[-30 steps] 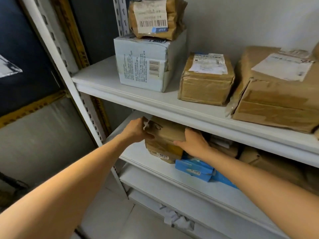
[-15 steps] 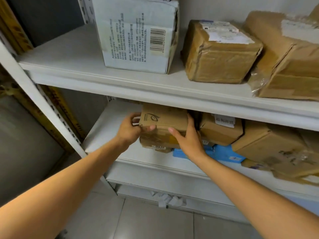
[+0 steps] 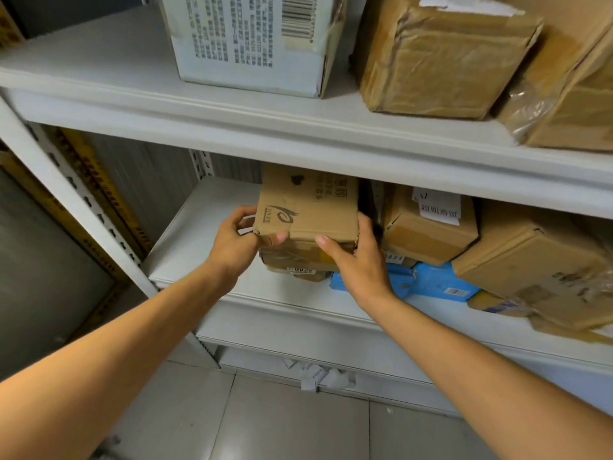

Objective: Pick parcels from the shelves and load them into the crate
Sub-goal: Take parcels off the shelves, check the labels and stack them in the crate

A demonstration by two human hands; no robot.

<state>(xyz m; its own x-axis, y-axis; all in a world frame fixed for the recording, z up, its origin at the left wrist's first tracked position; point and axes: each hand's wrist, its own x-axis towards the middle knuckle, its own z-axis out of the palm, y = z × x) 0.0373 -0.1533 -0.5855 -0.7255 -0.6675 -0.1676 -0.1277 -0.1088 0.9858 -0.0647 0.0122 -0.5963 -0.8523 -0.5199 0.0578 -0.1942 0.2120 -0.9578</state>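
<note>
Sitting at the left end of the lower shelf [image 3: 199,234], the brown parcel [image 3: 308,207] rests atop a taped parcel [image 3: 295,257] — both hands on it. L hand [image 3: 237,242] grips its left front corner, thumb on the front face, fingers curled round the side. R hand [image 3: 360,257] grips the right side, thumb across the front edge. Just beside, to the right — a labelled brown box [image 3: 428,234] over a blue packet [image 3: 438,282]. Upper shelf [image 3: 298,127] carries a white printed box [image 3: 252,38] & a taped brown carton [image 3: 441,58]. Paper scraps [image 3: 315,376] lie on the floor tiles [image 3: 265,426] below.
</note>
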